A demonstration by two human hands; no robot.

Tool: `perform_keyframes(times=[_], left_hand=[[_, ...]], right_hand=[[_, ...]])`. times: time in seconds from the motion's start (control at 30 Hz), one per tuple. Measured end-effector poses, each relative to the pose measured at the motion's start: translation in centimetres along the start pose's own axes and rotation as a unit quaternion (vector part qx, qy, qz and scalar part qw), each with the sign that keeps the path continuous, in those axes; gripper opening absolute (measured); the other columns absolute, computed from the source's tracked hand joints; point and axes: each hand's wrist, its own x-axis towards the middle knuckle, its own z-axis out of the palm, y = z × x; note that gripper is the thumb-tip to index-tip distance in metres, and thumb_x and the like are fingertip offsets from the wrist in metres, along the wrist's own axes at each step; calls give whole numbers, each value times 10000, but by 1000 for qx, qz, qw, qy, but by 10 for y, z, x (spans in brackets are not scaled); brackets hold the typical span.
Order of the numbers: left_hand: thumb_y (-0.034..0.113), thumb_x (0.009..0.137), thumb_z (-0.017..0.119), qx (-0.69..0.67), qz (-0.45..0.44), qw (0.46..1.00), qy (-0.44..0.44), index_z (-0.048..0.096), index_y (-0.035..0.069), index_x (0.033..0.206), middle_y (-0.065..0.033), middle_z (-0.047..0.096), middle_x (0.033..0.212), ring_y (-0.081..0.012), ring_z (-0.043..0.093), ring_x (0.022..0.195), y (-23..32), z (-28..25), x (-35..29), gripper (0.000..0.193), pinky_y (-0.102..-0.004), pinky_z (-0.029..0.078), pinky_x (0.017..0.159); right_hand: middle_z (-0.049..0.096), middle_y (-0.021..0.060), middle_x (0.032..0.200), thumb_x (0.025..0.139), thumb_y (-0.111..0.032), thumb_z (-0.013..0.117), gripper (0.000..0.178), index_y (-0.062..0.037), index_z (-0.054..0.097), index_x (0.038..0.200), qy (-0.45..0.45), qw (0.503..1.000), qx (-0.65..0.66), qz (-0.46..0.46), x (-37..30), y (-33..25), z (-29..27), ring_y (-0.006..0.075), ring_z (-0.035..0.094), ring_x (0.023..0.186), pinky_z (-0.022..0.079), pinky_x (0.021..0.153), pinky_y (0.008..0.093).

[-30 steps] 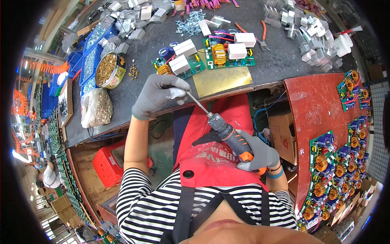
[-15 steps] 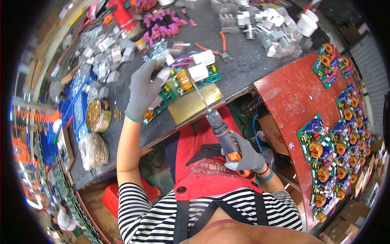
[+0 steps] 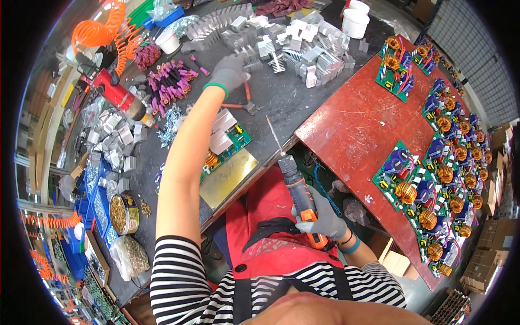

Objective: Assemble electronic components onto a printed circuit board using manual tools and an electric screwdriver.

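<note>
My right hand (image 3: 325,216) is wrapped round a black and orange cordless screwdriver (image 3: 298,189). Its long bit points up and away, over the bench edge. Stretched far across the bench, my left hand (image 3: 230,73), in a grey glove, is at the near-left side of a pile of silver finned heat sinks (image 3: 317,49). Its fingertips blur into the metal, so their grip is unclear. Partly under my left forearm lies a green circuit board (image 3: 241,138) with pale heat sinks (image 3: 221,135) and a copper coil (image 3: 211,158). A brass-coloured plate (image 3: 230,179) sits at the bench edge, nearer me.
Orange-handled pliers (image 3: 249,103) lie beyond the board. Purple-ended black parts (image 3: 170,84), a red power tool (image 3: 116,95) and a tub of brass screws (image 3: 124,214) are to the left. On the right, a red board (image 3: 336,124) bears several finished circuit boards (image 3: 401,168).
My left hand has moved from beside the circuit board out to the heat sink pile. The screwdriver bit has come away from the board. The view has shifted too.
</note>
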Motion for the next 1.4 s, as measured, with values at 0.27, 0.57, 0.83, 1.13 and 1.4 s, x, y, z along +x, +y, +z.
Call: perform_keyframes(times=[0.27,0.57,0.83,1.13,1.4], left_hand=[[212,810,689,18,16,998,-54,563,118,1318,-160,591,1304,-335,576,1193,22,16,35,532,-433,473,999],[157,876,679,-498,-76,860,-79,573,-50,1282,-65,655,1119,-119,617,994,-30,-114,-127,469,-271,495,875],[150,806,747,-491,-181,852,-11,595,-47,1248,-65,658,1082,-135,612,1016,-40,-136,-294,507,-279,469,936],[136,733,746,-63,-74,983,154,659,114,1125,-69,670,948,-266,638,950,-25,-81,-333,402,-455,366,1046],[186,740,757,-9,-53,989,137,689,146,1097,-29,681,944,-199,618,983,-23,-67,-329,366,-430,312,1053]], right_hand=[[625,102,1014,693,-76,820,985,51,241,1480,33,995,71,63,-7,-16,0,153,623,892,526,836,320],[590,125,980,708,2,706,913,-12,225,1484,-27,998,61,16,1,2,11,168,631,720,551,618,322],[609,61,960,666,-82,806,922,19,315,1440,-102,993,28,57,11,-1,40,125,601,854,513,788,295],[619,86,963,669,-57,789,904,28,317,1436,-124,991,-34,47,10,0,58,134,607,837,513,781,297],[617,82,972,675,-57,793,924,22,300,1452,-123,989,-30,69,4,5,58,136,613,842,515,784,291]])
